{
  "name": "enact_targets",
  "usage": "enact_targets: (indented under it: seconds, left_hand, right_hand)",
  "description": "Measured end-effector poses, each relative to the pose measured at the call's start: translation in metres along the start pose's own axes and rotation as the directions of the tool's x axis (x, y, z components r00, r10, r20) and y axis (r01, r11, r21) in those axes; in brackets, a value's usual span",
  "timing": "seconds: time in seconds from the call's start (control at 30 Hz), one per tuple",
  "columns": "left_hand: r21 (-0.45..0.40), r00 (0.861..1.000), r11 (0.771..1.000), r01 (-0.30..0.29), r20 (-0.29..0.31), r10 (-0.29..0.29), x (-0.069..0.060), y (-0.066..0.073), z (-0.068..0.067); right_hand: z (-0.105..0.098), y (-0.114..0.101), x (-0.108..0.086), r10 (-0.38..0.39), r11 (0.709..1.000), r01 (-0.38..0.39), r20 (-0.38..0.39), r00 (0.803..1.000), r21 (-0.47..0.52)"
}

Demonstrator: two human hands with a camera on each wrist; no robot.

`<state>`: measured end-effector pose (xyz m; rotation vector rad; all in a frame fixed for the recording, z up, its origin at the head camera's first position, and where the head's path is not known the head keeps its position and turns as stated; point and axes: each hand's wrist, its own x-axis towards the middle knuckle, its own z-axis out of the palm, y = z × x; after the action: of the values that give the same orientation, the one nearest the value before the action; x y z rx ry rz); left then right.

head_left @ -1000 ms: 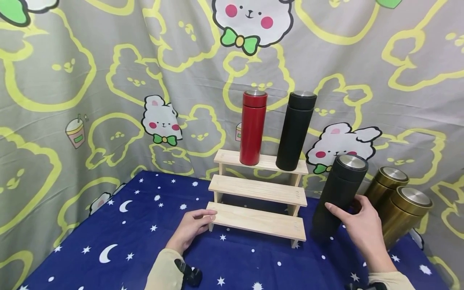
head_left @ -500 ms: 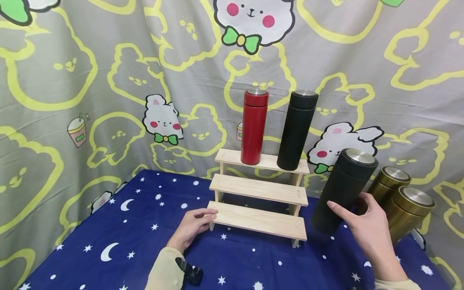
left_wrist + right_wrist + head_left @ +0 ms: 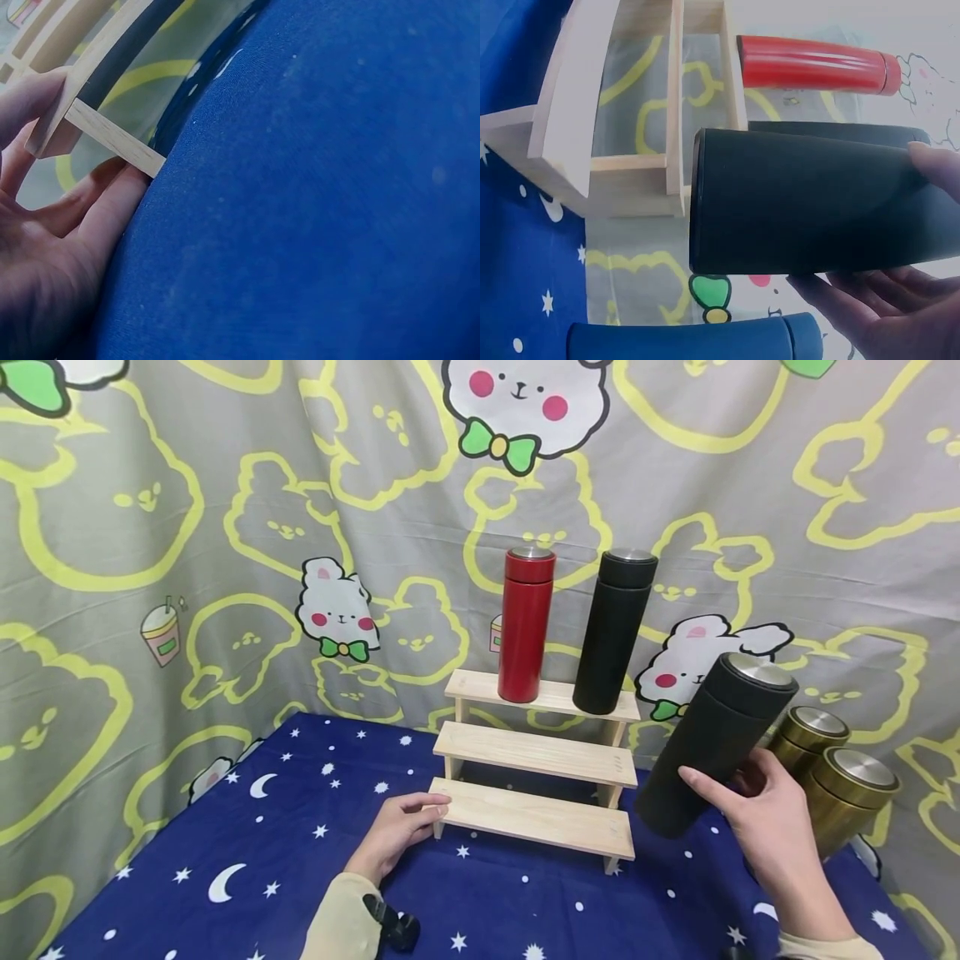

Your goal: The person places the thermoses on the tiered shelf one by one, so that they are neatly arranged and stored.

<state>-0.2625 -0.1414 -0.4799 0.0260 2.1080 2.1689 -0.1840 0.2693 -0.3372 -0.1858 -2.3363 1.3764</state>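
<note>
My right hand (image 3: pixel 776 835) grips a black thermos flask (image 3: pixel 708 747), thumb on the near side, fingers on the far side. The flask tilts with its steel-topped lid to the right, its base off the cloth and right of the three-step wooden stand (image 3: pixel 532 814). My left hand (image 3: pixel 393 835) holds the left end of the lowest step; in the left wrist view its thumb (image 3: pixel 34 101) lies on the board and fingers touch the leg (image 3: pixel 116 139). A red thermos flask (image 3: pixel 527 627) and another black flask (image 3: pixel 613 635) stand on the top step.
Two gold flasks (image 3: pixel 843 802) (image 3: pixel 802 739) stand at the right, behind my right hand. A blue flask (image 3: pixel 682 341) shows only in the right wrist view. Starry blue cloth (image 3: pixel 300 860) covers the table; a patterned curtain (image 3: pixel 405 527) hangs behind the stand.
My right hand has raised the black thermos flask off the cloth, and the flask leans further to the right. The left hand keeps its place on the stand.
</note>
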Motion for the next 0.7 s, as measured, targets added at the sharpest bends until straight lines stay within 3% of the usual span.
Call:
enact_targets:
  seconds: [0.27,0.7]
  left_hand:
    - [0.005,1.000,1.000,0.008,0.000,-0.008,0.001,0.000,0.001]
    - [0.021,1.000,1.000,0.008,-0.018,-0.008,0.001,-0.001,0.001]
  right_hand:
    - [0.007,-0.011,0.000,-0.082,0.996,0.082,0.015,0.997,-0.021]
    - [0.020,-0.031,0.006,-0.128,0.992,0.129,0.105,0.986,-0.011]
